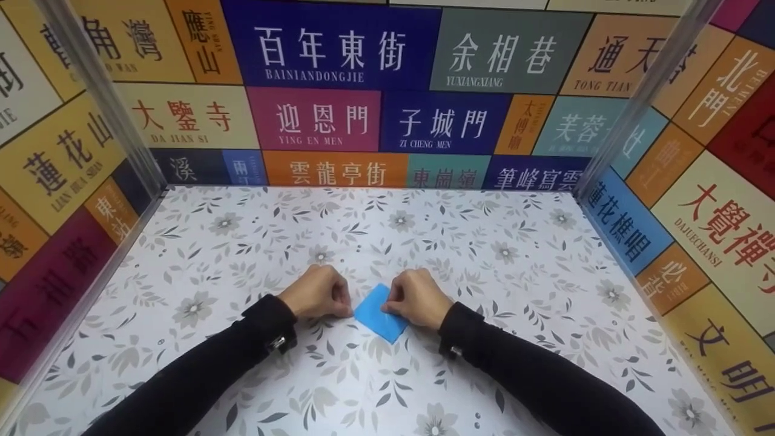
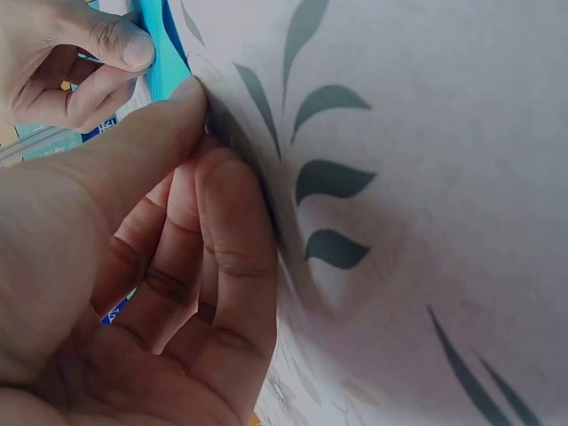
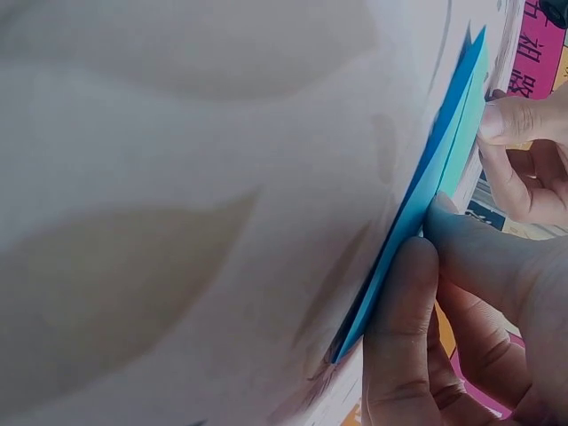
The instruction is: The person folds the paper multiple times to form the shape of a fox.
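Note:
A small piece of blue paper (image 1: 379, 322), folded in layers, lies turned like a diamond on the flowered tabletop. At its left corner, my left hand (image 1: 319, 292) pinches the tip between thumb and forefinger. My right hand (image 1: 419, 298) grips the paper's right side, thumb on top. Seen from the right wrist, the paper (image 3: 410, 209) is nearly edge-on, its layers slightly parted, one face a lighter blue-green. The left wrist view shows only a strip of the paper (image 2: 169, 58) beyond the left thumb; the hands cover the rest.
The white tabletop (image 1: 254, 224) carries a grey leaf and flower print. Colourful panels of Chinese lettering (image 1: 330, 48) stand along the back and both sides, with clear upright edges (image 1: 642, 91) at the corners. Black sleeves (image 1: 206, 363) cover both forearms.

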The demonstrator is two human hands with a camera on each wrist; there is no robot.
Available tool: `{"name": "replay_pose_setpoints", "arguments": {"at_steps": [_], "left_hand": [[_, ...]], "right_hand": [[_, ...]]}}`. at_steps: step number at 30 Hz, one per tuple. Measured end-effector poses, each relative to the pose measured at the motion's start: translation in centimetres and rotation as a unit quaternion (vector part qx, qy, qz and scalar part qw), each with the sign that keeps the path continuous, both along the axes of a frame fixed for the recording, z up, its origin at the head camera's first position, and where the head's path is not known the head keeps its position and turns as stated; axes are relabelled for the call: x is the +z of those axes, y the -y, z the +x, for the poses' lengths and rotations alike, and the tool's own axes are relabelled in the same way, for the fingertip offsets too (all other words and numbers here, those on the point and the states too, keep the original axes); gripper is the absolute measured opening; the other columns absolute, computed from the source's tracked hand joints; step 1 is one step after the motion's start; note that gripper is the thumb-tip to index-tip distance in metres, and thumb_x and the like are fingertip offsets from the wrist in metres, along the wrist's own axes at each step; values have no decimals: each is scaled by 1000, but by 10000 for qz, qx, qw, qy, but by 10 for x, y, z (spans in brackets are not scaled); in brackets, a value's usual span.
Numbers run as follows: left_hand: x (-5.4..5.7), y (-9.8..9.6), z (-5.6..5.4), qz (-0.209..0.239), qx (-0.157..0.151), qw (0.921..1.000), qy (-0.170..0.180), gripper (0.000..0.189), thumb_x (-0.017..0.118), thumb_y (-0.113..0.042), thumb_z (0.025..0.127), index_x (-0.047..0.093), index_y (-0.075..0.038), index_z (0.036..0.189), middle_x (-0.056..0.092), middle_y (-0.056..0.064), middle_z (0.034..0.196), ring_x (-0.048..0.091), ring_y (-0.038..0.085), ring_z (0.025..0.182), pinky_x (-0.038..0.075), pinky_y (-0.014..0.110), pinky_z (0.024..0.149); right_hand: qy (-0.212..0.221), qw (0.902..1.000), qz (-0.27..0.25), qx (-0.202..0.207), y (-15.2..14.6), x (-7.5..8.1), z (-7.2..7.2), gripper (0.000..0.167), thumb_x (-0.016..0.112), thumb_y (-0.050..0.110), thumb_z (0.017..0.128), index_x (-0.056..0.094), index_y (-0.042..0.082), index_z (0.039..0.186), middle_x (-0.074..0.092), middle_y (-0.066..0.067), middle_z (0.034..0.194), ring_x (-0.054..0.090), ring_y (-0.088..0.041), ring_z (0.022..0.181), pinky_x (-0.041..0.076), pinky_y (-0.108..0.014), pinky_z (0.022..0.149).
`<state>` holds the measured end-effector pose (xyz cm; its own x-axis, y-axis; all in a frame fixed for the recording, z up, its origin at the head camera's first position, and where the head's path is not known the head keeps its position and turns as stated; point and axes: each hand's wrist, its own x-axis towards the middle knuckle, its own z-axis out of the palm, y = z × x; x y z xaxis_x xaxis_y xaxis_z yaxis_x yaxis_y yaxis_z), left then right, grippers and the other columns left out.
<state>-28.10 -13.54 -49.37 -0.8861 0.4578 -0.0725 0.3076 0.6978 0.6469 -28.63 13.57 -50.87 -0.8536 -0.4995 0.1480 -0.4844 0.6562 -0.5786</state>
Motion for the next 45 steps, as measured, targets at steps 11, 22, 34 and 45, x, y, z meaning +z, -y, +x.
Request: {"name": "replay_pose_setpoints", "arguments": {"at_steps": [11,22,34,45], "left_hand": [[1,-2,0,13,140,9998,164,16,102,-11,87,86,-11,86,82,2,77,64,7,64,55,21,63],[2,-3,2,3,237,9993,305,15,102,-12,86,87,-12,86,82,1,77,65,7,65,54,20,65],[6,-25,-4,47,528,9984,217,19,101,-23,91,86,-12,87,79,-2,77,63,8,66,50,19,62],[6,-54,-16,-127,922,9956,-78,22,103,-22,89,84,-11,84,79,0,80,64,13,72,49,22,66]], "right_hand": [[-91,10000,3,11,-1,0,1,22,102,14,89,85,10,77,81,-1,74,61,-3,68,55,-26,70],[-33,10000,22,18,1,3,2,23,102,14,89,84,9,76,80,-2,72,59,-3,67,51,-22,66],[43,9999,123,-99,2,7,2,22,102,15,90,85,10,76,81,-1,72,60,-5,66,51,-23,66],[18,9998,191,-99,2,5,2,22,102,16,90,86,10,76,82,-1,72,58,-3,65,49,-22,64]]}}
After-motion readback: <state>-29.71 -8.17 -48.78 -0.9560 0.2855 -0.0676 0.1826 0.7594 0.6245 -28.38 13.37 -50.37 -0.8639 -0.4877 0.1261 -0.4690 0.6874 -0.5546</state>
